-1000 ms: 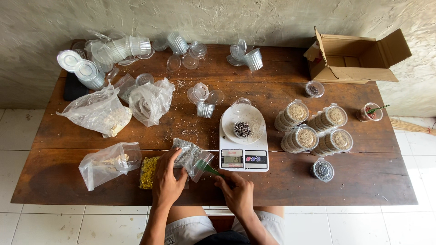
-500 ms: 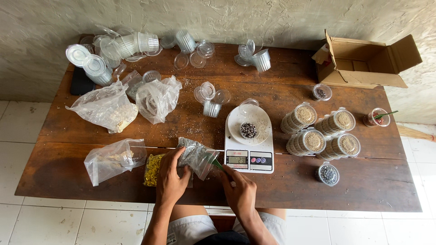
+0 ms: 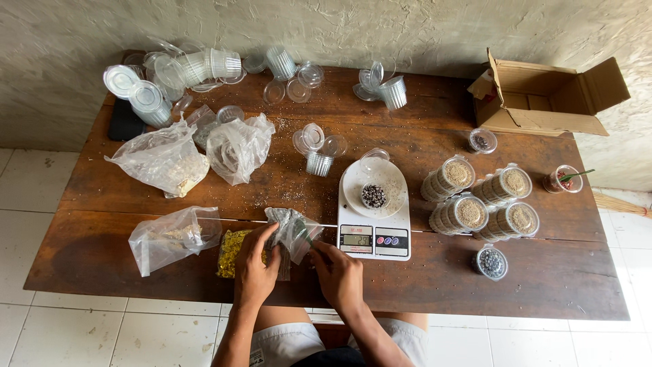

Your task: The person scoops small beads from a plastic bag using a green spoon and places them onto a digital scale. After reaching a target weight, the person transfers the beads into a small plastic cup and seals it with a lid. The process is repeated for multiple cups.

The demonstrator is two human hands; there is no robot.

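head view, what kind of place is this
Probably a home packing spot for seeds or grains: a digital scale on a wooden table, filled cup stacks, empty plastic cups, tiled floor.

Hands [image 3: 299, 268] lower on bag [image 3: 293, 231]

The brown wooden counter [image 3: 475, 285] stood on a white tiled floor. On it sat a white scale [image 3: 373, 224], an open cardboard box [image 3: 543, 102], four stacks of filled tubs [image 3: 479, 204], piles of empty clear cups [image 3: 176, 68], lumpy plastic bags [image 3: 163, 160], a yellow packet [image 3: 229, 253] and some spilled grains [image 3: 285, 180].
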